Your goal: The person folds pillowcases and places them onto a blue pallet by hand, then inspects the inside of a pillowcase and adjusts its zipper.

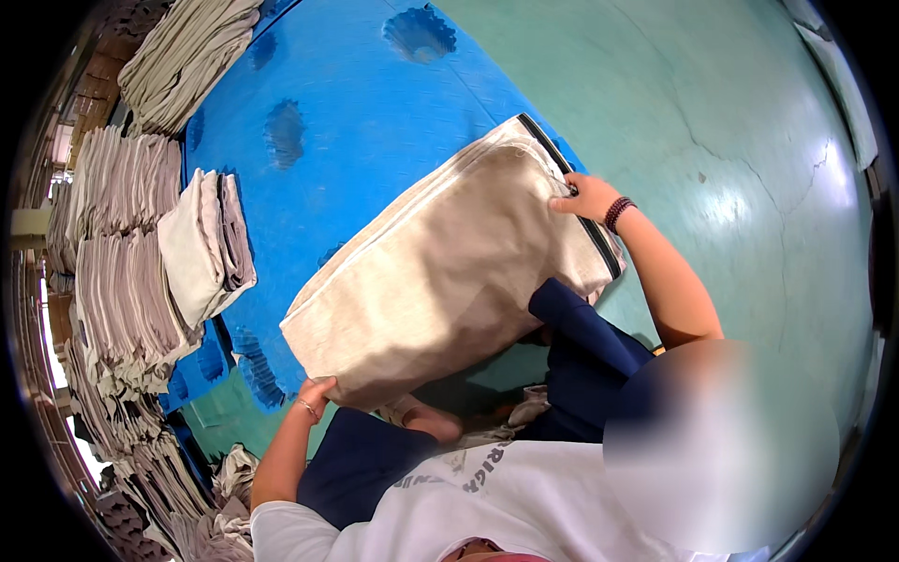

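Observation:
A large beige fabric cover (440, 272) lies across my lap and the blue mat, with a black zipper (599, 239) along its right end. My left hand (316, 395) is closed on the cover's near left corner, thumb on top and the other fingers mostly hidden beneath. At the zippered end, my right hand (590, 199) pinches the edge, with a small dark piece, perhaps the zipper pull, by its fingertips. Pale seam lines run along the cover's far long side. Its underside is out of sight.
A worn blue mat (337, 94) with torn patches lies on the green floor (674, 112). Stacks of folded beige fabric (126, 281) line the left side, with a smaller folded pile (197, 248) in front. My knees in dark trousers (590, 375) flank the near side.

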A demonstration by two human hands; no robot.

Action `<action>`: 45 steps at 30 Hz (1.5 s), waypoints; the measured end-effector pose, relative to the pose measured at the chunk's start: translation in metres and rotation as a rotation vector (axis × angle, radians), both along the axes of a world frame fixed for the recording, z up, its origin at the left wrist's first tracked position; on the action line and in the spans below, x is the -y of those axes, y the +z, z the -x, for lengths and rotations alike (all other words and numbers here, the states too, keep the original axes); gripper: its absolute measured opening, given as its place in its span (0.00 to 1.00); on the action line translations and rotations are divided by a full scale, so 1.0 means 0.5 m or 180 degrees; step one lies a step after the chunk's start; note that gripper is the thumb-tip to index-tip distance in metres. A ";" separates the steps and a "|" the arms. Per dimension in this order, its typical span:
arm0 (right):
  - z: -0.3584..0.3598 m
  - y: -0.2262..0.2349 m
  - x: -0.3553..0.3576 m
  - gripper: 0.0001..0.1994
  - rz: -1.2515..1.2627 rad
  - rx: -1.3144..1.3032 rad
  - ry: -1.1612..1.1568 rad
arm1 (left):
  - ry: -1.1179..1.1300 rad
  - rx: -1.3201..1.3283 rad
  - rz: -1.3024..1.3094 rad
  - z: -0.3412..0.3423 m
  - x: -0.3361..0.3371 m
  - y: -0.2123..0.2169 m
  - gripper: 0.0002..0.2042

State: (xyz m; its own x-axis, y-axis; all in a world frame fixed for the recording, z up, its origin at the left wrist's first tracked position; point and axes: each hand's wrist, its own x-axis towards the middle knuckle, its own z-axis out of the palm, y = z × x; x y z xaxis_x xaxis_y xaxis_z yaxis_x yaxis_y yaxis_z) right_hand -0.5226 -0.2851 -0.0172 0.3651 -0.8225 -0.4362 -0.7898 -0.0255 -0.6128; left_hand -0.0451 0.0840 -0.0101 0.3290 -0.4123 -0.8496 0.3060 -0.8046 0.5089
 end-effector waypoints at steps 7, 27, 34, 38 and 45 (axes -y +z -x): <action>-0.017 0.004 -0.010 0.26 0.0167 -0.0355 -0.0125 | 0.0346 -0.0733 -0.0021 -0.016 -0.014 0.020 0.21; -0.364 0.043 -0.214 0.16 -0.0069 0.2906 0.2309 | 0.0554 -0.0654 0.0799 -0.035 0.060 0.167 0.27; -0.480 -0.094 -0.315 0.17 -0.1699 0.2501 0.1959 | 0.0440 -0.0213 0.1115 -0.028 0.155 0.232 0.19; -0.428 -0.015 -0.246 0.17 -0.3443 0.2805 0.0815 | 0.0549 -0.0141 0.1762 0.087 0.286 0.321 0.17; -0.203 -0.002 -0.099 0.12 -0.2879 0.4366 -0.1646 | 0.0170 0.0135 0.2710 0.355 0.492 0.352 0.18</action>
